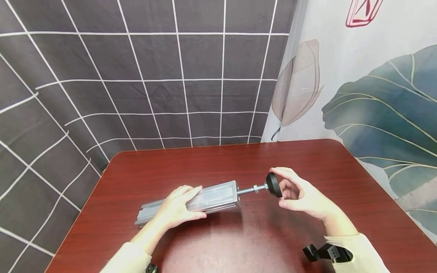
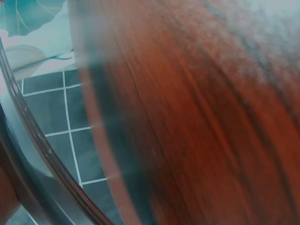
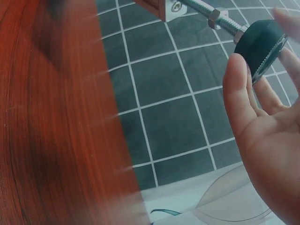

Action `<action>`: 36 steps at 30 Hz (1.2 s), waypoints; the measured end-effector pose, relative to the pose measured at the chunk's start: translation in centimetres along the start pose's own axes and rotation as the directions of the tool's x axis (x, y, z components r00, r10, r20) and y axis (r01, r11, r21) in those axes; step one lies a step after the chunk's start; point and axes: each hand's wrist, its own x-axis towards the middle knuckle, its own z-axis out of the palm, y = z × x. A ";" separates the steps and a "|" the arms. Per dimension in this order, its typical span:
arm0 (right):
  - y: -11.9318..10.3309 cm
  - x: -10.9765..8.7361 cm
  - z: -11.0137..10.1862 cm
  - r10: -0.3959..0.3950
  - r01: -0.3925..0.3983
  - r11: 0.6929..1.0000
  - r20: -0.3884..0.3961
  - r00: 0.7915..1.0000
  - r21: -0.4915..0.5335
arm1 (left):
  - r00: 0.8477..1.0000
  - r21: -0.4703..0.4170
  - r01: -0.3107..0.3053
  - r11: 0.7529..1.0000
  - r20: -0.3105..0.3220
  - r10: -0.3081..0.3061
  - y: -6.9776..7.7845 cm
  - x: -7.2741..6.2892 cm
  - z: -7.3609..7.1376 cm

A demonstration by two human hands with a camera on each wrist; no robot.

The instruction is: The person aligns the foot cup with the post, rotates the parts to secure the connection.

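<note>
My left hand (image 1: pixel 179 206) grips a silver aluminium extrusion profile (image 1: pixel 215 195), thumb on the near side and fingers over the top. It is held tilted over the table, its right end higher. From that end sticks a threaded rod (image 1: pixel 246 190) with a hex nut (image 1: pixel 256 188) partway along. A round black levelling foot (image 1: pixel 273 184) sits on the rod's outer end. Fingertips and thumb of my right hand (image 1: pixel 304 195) pinch the foot's rim. The right wrist view shows the foot (image 3: pixel 257 44) between thumb and fingers. In the left wrist view, only the profile's edge (image 2: pixel 33 145) appears; the left fingers are hidden.
Beneath both hands lies a reddish-brown wooden table (image 1: pixel 191 163) with rounded far corners. A dark grey curtain with white grid lines (image 1: pixel 205 94) hangs behind it. At the right is a white curtain with leaf prints (image 1: pixel 307 113). A black wrist mount (image 1: pixel 329 252) sits at the right sleeve.
</note>
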 end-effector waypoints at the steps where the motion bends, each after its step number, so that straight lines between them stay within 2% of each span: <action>1: 0.0 0.0 0.0 0.008 -0.008 1.000 -0.007 1.000 0.000 | 1.000 -0.002 0.005 1.000 0.001 -0.005 0.0 0.0 0.0; 6: 0.2 -0.1 0.0 0.070 -0.068 0.997 -0.067 0.995 0.025 | 1.000 -0.008 0.018 1.000 0.018 -0.018 0.2 0.1 0.0; 13: 0.8 0.2 0.4 0.021 -0.033 0.998 -0.188 0.982 -0.060 | 1.000 0.004 0.005 1.000 -0.006 -0.005 0.2 0.1 0.1; 19: 1.0 0.2 0.6 0.019 -0.030 0.998 -0.219 0.975 -0.048 | 1.000 0.035 -0.005 0.999 -0.012 0.005 0.1 0.0 0.4; 26: 1.0 0.3 0.6 -0.037 0.009 0.991 -0.207 0.978 -0.136 | 1.000 0.045 -0.014 0.999 -0.019 0.015 0.1 0.2 0.3; 32: 0.9 0.0 0.3 0.001 -0.012 0.994 -0.104 0.995 -0.111 | 1.000 0.037 0.001 0.999 -0.008 0.000 0.1 0.3 0.2; 36: 0.8 -0.1 0.3 -0.001 -0.009 0.994 -0.088 0.996 -0.112 | 1.000 0.040 0.000 0.999 -0.012 0.000 0.1 0.4 0.1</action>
